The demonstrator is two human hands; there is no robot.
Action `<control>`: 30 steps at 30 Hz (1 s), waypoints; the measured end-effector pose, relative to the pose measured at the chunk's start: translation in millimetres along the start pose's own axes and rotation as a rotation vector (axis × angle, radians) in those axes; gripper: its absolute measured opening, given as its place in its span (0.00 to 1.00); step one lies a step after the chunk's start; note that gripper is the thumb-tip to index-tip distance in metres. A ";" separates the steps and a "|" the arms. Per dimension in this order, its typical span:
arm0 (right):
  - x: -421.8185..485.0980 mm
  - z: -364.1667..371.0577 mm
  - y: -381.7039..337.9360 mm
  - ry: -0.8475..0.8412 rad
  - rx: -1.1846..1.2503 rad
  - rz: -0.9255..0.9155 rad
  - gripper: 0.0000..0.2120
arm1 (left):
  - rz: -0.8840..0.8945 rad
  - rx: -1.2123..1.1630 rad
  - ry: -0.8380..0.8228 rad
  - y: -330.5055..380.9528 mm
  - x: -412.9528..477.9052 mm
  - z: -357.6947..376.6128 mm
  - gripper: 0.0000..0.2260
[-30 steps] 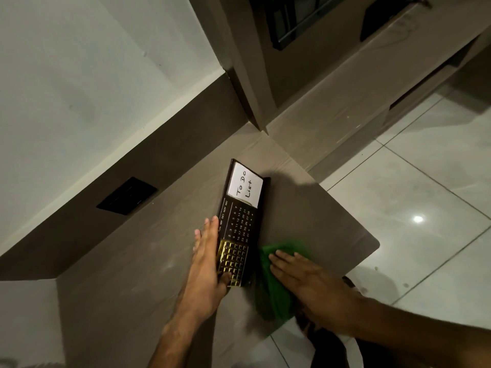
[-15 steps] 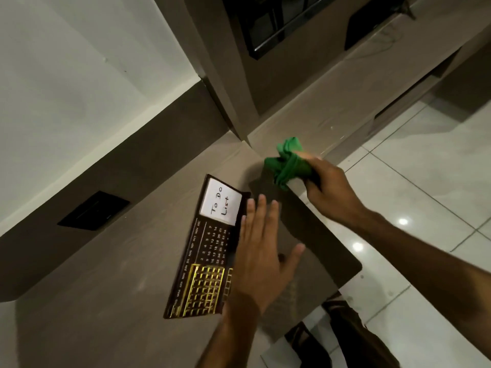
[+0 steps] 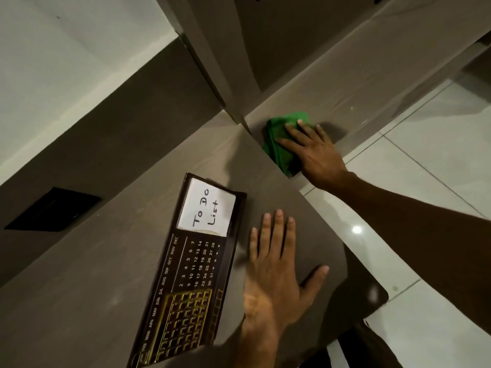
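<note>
A green cloth [image 3: 279,140] lies on the lower brown ledge [image 3: 353,83], just past the desk's far edge. My right hand [image 3: 312,152] presses flat on the cloth with straight, spread fingers. On the brown desk [image 3: 79,301] lies a dark flat calendar board [image 3: 191,285] with gold grid lines and a white note reading "To Do List". My left hand [image 3: 276,272] rests flat on the desk just right of the board, fingers straight and thumb spread, holding nothing.
A black wall socket plate [image 3: 53,209] sits in the dark panel behind the desk. A vertical brown panel [image 3: 212,62] rises at the desk's far corner. Glossy white floor tiles [image 3: 425,155] lie to the right, below the desk's rounded corner.
My right hand carried the green cloth from the desk beside the board up to the lower ledge and now presses it flat. My left hand shifted from the board's left side to its right.
</note>
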State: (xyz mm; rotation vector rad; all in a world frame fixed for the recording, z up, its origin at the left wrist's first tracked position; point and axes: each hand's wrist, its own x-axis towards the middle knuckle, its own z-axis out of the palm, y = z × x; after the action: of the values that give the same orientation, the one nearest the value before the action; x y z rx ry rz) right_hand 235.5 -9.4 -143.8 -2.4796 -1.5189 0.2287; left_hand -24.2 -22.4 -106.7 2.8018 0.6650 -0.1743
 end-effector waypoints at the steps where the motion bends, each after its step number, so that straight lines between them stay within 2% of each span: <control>1: 1.8 1.5 2.6 -0.008 -0.006 -0.027 0.35 | -0.004 -0.008 -0.002 0.4 -0.1 -0.6 0.42; 6: 11.9 -4.0 16.7 -0.057 -0.019 -0.145 0.38 | -0.003 0.010 -0.001 1.5 -0.8 -3.6 0.42; 10: 11.1 -19.6 16.2 -0.110 0.022 -0.158 0.38 | 0.000 0.019 0.011 2.7 -1.3 -5.5 0.42; 12: 0.3 -29.4 11.0 -0.051 0.146 -0.106 0.37 | -0.004 0.029 0.005 3.7 -1.4 -5.9 0.42; 15: -28.2 -44.5 -4.2 0.140 0.388 0.024 0.30 | -0.014 0.027 -0.031 5.3 -2.5 -10.8 0.41; 17: -44.3 -51.7 -23.3 0.243 0.455 0.076 0.26 | -0.020 -0.004 -0.057 5.5 -2.4 -18.3 0.41; 20: -59.1 -63.2 -62.9 0.221 0.534 0.022 0.23 | -0.019 -0.024 -0.009 7.9 -10.9 -44.9 0.38; 23: -60.2 -71.1 -101.1 0.051 0.684 -0.023 0.29 | 0.020 0.086 0.202 3.7 -23.0 -80.0 0.36; 25: -57.1 -70.8 -120.8 -0.069 0.640 -0.060 0.37 | -0.030 0.141 0.307 -7.1 -30.6 -104.1 0.42; 28: -56.5 -66.4 -140.0 -0.239 0.593 -0.097 0.55 | -0.251 0.176 0.282 -27.6 -48.9 -124.9 0.56; 30: -60.0 -65.2 -150.7 -0.310 0.641 -0.089 0.62 | -0.341 0.208 0.217 -38.5 -67.5 -122.7 0.60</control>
State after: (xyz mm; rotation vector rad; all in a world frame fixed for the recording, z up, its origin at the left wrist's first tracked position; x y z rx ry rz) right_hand 95.4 -3.8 -39.4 -1.9194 -1.3680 0.9544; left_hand -94.7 15.7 14.4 2.9052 1.2432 0.0005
